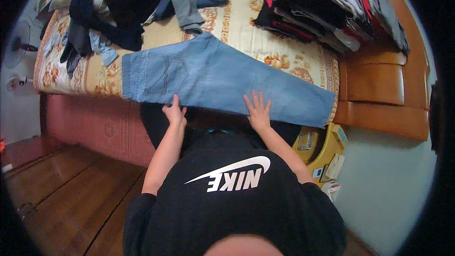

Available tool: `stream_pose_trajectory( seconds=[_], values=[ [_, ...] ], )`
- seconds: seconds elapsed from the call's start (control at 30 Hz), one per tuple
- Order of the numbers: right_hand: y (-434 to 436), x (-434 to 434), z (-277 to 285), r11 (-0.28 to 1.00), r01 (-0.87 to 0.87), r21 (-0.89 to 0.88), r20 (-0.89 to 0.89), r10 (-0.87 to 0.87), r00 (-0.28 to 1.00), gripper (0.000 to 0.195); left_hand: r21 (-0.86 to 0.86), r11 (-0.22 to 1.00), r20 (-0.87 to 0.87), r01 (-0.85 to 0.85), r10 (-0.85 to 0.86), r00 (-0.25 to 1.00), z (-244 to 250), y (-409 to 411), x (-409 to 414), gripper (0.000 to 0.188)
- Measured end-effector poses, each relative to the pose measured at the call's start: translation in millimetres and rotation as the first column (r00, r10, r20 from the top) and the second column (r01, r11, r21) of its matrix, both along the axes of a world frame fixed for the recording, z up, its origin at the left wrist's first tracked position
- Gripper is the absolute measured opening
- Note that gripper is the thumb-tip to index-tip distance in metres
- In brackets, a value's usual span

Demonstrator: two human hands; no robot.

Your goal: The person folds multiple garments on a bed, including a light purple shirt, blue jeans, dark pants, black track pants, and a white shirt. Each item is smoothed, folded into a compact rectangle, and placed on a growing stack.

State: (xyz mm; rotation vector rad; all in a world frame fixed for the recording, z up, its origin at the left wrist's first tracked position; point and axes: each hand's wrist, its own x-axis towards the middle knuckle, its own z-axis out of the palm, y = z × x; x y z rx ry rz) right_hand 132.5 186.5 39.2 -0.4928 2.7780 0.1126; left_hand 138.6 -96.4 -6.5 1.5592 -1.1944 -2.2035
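A pair of light blue denim jeans (220, 74) lies folded lengthwise across the front edge of the bed, waistband and back pocket at the left, leg ends at the right. My left hand (174, 111) is at the jeans' near edge just below the pocket, fingers apart, one fingertip touching the denim. Resting palm down on the leg part is my right hand (258, 112), its fingers spread. Neither hand grips the cloth.
A floral cover (241, 25) lies on the bed. Loose dark clothes (117, 7) are heaped at the back left; folded clothes (312, 10) are stacked at the back right. A wooden headboard (373, 85) stands at the right, a yellow bedside unit (328, 138) near it. Fans stand far left.
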Motion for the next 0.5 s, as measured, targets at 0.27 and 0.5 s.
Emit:
stream_pose_trajectory(
  seconds=[0.27,0.5],
  values=[
    [57,11,-45,0.945,-0.155,-0.289,-0.265,0.076,0.961,0.062,0.013,0.999,-0.131,-0.038,0.040,0.991,-38,-29,-6,0.029],
    [72,4,14,0.987,0.003,-0.163,-0.004,-0.003,1.000,0.058,-0.747,0.646,0.397,0.159,0.241,0.885,-22,-16,8,0.034]
  ],
)
